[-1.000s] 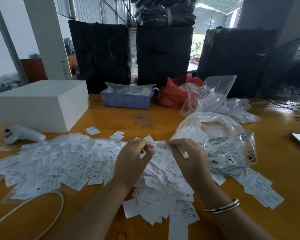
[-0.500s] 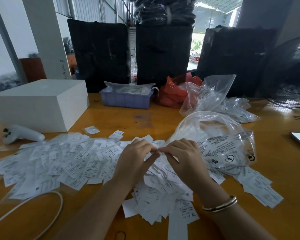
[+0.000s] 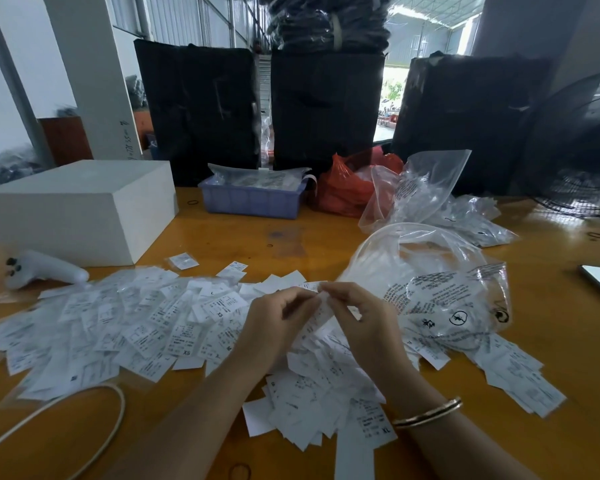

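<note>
The left hand (image 3: 278, 327) and the right hand (image 3: 364, 323) are meeting fingertip to fingertip just above the middle of the yellow-orange wooden counter (image 3: 568, 341). Both are pinching one small white printed paper label (image 3: 313, 286) between thumb and curled fingers (image 3: 302, 298), the left hand taking its left edge and the right hand its right edge. The label is hanging just above the wide heap of white printed size labels (image 3: 136, 323), which is spreading across the counter to the left, under the wrists and towards the near edge.

A crumpled clear plastic bag with black print (image 3: 440, 296) is lying just to the right of the right hand, touching the heap. A thin gold bangle (image 3: 426, 412) is sitting on the right wrist. A white rectangular box (image 3: 80, 209) is standing at the far left, with a white handheld controller (image 3: 42, 270) lying just in front of it. A white cable loop (image 3: 84, 403) is curving along the near left. A blue plastic tray (image 3: 252, 202) and a red plastic bag (image 3: 343, 188) are sitting side by side at the far edge.
</note>
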Motion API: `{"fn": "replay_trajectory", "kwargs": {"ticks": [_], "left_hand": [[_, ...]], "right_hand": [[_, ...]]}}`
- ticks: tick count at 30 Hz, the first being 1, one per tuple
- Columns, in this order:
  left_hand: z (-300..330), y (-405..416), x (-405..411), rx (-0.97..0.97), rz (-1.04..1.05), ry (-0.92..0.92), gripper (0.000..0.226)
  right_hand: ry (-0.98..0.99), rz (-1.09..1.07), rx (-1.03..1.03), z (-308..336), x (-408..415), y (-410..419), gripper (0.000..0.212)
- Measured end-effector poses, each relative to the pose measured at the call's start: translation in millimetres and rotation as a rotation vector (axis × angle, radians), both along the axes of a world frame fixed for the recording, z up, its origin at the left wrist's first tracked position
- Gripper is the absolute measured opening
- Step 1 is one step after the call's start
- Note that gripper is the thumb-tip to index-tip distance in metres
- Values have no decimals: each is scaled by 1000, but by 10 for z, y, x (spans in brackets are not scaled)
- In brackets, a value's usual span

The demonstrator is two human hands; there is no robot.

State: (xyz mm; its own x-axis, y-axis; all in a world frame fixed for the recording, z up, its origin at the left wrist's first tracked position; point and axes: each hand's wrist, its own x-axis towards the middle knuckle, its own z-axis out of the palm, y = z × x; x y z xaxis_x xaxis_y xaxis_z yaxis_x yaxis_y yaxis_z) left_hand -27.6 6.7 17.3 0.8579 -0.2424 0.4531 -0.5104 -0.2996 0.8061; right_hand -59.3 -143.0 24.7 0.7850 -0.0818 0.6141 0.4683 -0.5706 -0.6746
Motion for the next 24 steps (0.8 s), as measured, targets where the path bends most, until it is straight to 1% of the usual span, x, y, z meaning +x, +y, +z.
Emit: {"fn": "replay_trajectory", "kwargs": {"ticks": [3,6,8,10,13,16,18,21,24], "left_hand": [[36,13,12,-53,-55,96,26],[64,38,12,-109,-189,242,35],[55,46,13,-101,-268,293,43],[42,49,21,-61,-277,273,47],[21,56,43,-84,-259,254,46],[0,53,59,-94,-247,226,48],[0,40,62,-77,-213,208,48],[10,28,64,-109,-131,159,47],[-5,29,74,-170,-109,146,50]], "right_hand": [[-13,-11,61,-5,31,-37,25],[-6,-15,94,-7,33,-90,27],[-10,-11,113,6,28,-111,32],[-7,20,123,30,19,-117,38],[-18,66,44,60,-11,-104,42],[32,105,-1,57,-30,-72,49],[84,108,49,44,-12,-56,43],[167,74,227,41,21,-61,28],[248,109,267,41,-2,-29,21]]}}
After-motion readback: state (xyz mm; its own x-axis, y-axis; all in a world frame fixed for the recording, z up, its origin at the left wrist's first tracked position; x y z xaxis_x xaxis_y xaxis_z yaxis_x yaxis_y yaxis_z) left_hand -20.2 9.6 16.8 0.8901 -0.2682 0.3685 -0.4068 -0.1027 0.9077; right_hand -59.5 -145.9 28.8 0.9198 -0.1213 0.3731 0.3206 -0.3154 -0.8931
